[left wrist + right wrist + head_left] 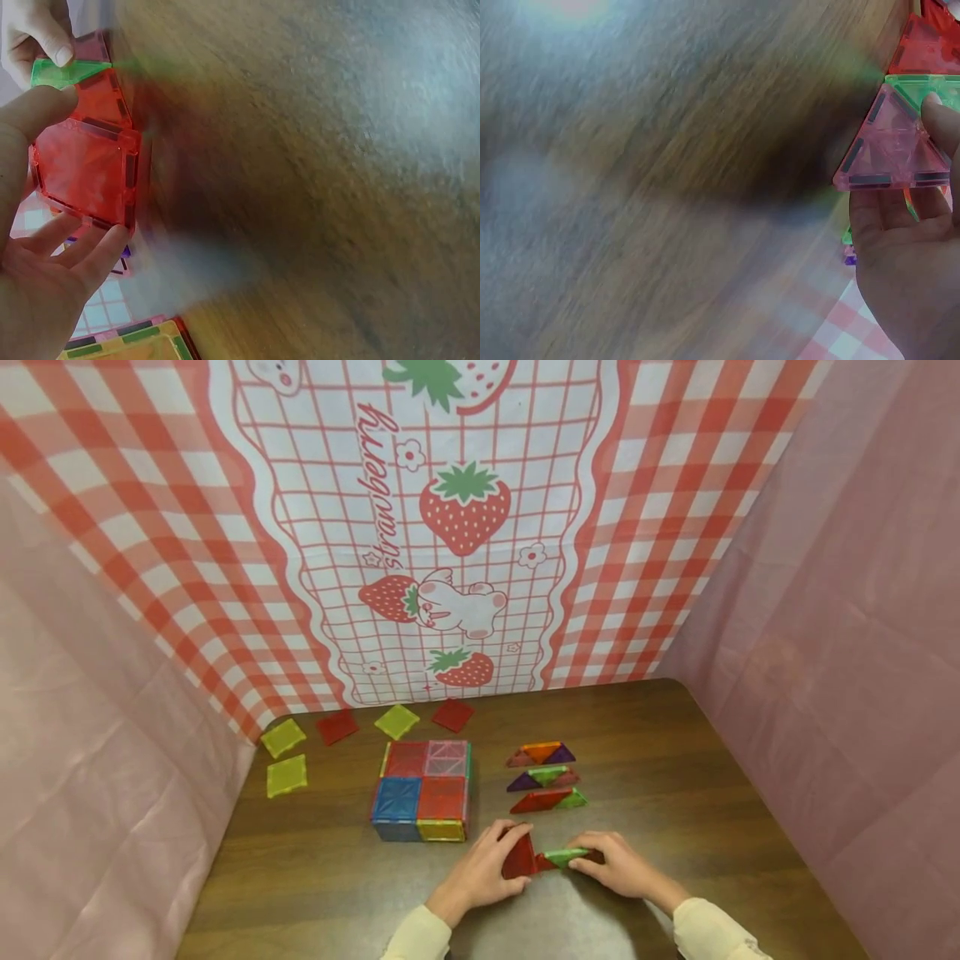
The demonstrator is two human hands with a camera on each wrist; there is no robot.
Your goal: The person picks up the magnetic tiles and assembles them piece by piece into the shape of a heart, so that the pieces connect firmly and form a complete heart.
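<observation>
Near the table's front, my left hand (483, 864) holds a red square magnetic tile (82, 169), thumb on one edge and fingertips at the opposite one. The square stands on edge beside a short row of upright triangular tiles: a red triangle (105, 101), a green triangle (930, 87) and a pink triangle (892, 146). At the row's other end my right hand (615, 864) pinches it, thumb over the green triangle and fingers behind the pink one. Whether the square touches the red triangle, I cannot tell.
Behind the hands stand three similar triangle rows, the nearest being a red and green row (549, 800). Left of them is a box of coloured square tiles (442, 797). Loose squares, such as a yellow tile (287, 776) and a red tile (453, 715), lie farther back.
</observation>
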